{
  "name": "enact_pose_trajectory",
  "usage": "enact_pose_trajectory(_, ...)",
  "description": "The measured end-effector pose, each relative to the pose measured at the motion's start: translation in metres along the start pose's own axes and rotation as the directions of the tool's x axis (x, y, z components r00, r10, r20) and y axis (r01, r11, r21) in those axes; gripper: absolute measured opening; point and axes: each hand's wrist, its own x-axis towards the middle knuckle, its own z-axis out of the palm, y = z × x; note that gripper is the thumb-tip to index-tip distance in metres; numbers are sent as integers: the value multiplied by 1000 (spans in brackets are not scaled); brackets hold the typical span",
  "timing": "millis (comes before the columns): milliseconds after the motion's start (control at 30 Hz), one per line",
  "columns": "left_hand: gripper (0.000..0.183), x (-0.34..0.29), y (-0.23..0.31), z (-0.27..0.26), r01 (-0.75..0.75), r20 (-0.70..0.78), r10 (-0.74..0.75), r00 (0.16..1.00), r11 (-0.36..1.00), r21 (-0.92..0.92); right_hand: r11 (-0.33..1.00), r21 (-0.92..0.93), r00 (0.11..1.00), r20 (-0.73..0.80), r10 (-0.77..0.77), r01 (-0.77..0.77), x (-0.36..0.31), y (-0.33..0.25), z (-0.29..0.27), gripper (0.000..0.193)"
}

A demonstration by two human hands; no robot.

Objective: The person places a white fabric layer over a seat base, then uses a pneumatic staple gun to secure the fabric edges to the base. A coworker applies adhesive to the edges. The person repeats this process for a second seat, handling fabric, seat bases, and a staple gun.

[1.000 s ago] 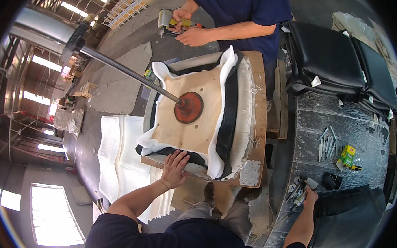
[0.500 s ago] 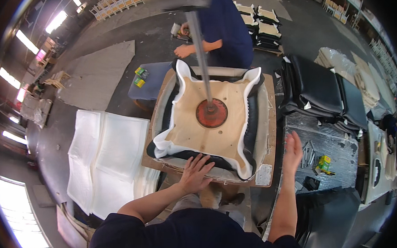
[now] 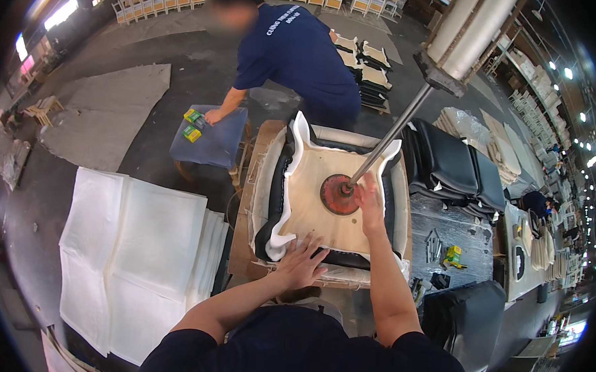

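Note:
An upside-down chair seat lies in a pale padded frame (image 3: 403, 240). Its wooden panel (image 3: 310, 180) faces up, with white padding (image 3: 285, 209) and black leather-like cover (image 3: 348, 258) showing around the edges. A red round press plate (image 3: 338, 200) at the end of a slanting metal rod (image 3: 392, 134) rests on the wood. My left hand (image 3: 298, 263) lies with spread fingers on the seat's near edge, over the cover. Right beside the rod and plate is my right hand (image 3: 372, 207), blurred; its fingers look stretched out, and I see nothing held.
A co-worker (image 3: 298, 58) beyond the seat reaches to small green-and-yellow boxes (image 3: 193, 135) on a blue-grey stool (image 3: 209, 151). White sheets (image 3: 130, 244) are stacked at left. Black covered seats (image 3: 441, 153) and a plastic-covered table (image 3: 470, 239) stand at right.
My right hand has moved from beside the frame to the rod, over the panel. My left hand stays on the near edge. The co-worker's arm now reaches to the stool. The view has shifted.

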Motion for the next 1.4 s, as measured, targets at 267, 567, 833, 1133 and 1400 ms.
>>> enact_pose_trajectory(267, 62, -7, -9, 2, 8, 5, -8, 1000, 1000, 20, 982, 74, 920, 368, 136, -175, -15, -27, 40, 86)
enact_pose_trajectory(567, 60, -2, -1, 2, -39, -81, 41, 996, 999, 25, 999, 36, 925, 380, -33, 20, -7, -25, 32, 80)
enact_pose_trajectory(833, 61, -6, -1, 0, -59, -109, 63, 992, 997, 40, 997, -38, 929, 367, -51, 70, -10, -25, 32, 78)
enact_pose_trajectory(1133, 58, -9, -4, -10, -88, -115, 94, 989, 995, 55, 997, -80, 948, 317, 15, 11, -10, -23, 36, 76)
enact_pose_trajectory(1400, 58, -10, 1, -5, -120, -127, 124, 984, 992, 34, 991, -109, 953, 301, -38, 74, -5, -21, 30, 78)
